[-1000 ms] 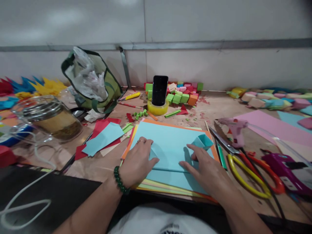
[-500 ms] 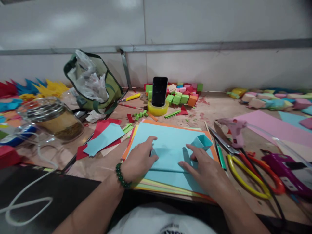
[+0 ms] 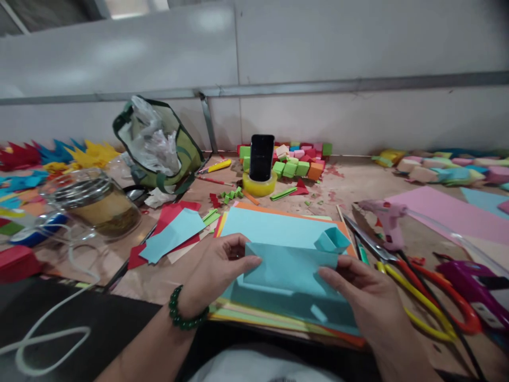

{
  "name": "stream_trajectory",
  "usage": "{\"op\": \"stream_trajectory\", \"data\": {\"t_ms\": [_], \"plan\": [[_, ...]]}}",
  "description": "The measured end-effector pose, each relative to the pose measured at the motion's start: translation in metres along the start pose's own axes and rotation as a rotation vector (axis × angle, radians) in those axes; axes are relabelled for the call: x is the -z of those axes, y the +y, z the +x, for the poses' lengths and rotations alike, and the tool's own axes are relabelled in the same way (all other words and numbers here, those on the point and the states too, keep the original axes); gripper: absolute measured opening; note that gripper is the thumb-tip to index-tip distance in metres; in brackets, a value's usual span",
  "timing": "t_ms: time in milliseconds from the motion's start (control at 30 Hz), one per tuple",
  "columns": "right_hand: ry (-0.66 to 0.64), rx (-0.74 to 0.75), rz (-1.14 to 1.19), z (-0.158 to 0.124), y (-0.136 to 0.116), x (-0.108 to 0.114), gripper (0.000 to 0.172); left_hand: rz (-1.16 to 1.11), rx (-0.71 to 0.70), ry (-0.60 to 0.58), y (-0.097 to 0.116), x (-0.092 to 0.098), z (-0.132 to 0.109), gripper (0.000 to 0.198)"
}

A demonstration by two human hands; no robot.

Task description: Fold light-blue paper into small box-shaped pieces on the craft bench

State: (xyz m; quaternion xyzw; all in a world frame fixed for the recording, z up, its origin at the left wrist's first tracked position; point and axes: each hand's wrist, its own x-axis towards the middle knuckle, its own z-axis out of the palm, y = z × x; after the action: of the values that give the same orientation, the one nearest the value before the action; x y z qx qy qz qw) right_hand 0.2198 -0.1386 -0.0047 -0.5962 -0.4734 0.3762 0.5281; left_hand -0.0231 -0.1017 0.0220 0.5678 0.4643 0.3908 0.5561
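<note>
Both hands hold one folded light-blue sheet (image 3: pixel 290 268) just above a stack (image 3: pixel 274 225) of coloured paper that lies on the counter (image 3: pixel 342 185) in front of the person. The left hand (image 3: pixel 214 270), with a green bead bracelet (image 3: pixel 183 318) at the wrist, pinches the sheet's left end, thumb on the near face and fingers curled behind it. The right hand (image 3: pixel 366 300) grips the lower right corner in the same way, closed on the paper. The sheet is tilted, its upper edge leaning away from the person, and it casts a shadow on the blue top page of the stack. A small folded blue piece (image 3: pixel 332 240) sits at the sheet's upper right corner; whether it touches the sheet cannot be told.

Just right of the stack lie scissors (image 3: pixel 417 289) with yellow and red handles, and beyond them a pink glue gun (image 3: pixel 384 215). Behind the stack a phone (image 3: pixel 261 157) stands upright in a yellow tape roll (image 3: pixel 259 184), with coloured blocks (image 3: pixel 300 159) beside it. To the left are loose red and blue paper pieces (image 3: pixel 170 239), a glass jar (image 3: pixel 95 204) and a green bag (image 3: pixel 159 143).
</note>
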Motion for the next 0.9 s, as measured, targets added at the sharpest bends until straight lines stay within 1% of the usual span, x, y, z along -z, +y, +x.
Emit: {"op": "stream_trajectory", "data": {"t_ms": [100,233,400,500,667,900], "plan": [[0.025,-0.002,-0.012,0.001,-0.001,0.0,0.024,-0.017,0.017,0.04,0.003,-0.002,0.001,0.026],[0.026,0.008,0.004,0.0,-0.001,0.0,0.024,0.05,0.015,0.059,0.006,0.0,-0.001,0.028],[-0.046,-0.01,0.074,-0.002,-0.008,-0.002,0.027,0.143,-0.022,0.093,-0.002,0.008,-0.005,0.028],[-0.061,-0.008,0.086,-0.002,-0.013,-0.004,0.028,0.162,-0.029,0.105,-0.007,0.011,-0.005,0.026],[-0.074,0.02,0.088,-0.005,-0.02,-0.006,0.029,0.166,-0.022,0.135,-0.007,0.012,-0.006,0.026],[-0.084,0.041,0.056,-0.009,-0.021,-0.004,0.029,0.159,-0.003,0.159,-0.01,0.014,-0.008,0.026]]}}
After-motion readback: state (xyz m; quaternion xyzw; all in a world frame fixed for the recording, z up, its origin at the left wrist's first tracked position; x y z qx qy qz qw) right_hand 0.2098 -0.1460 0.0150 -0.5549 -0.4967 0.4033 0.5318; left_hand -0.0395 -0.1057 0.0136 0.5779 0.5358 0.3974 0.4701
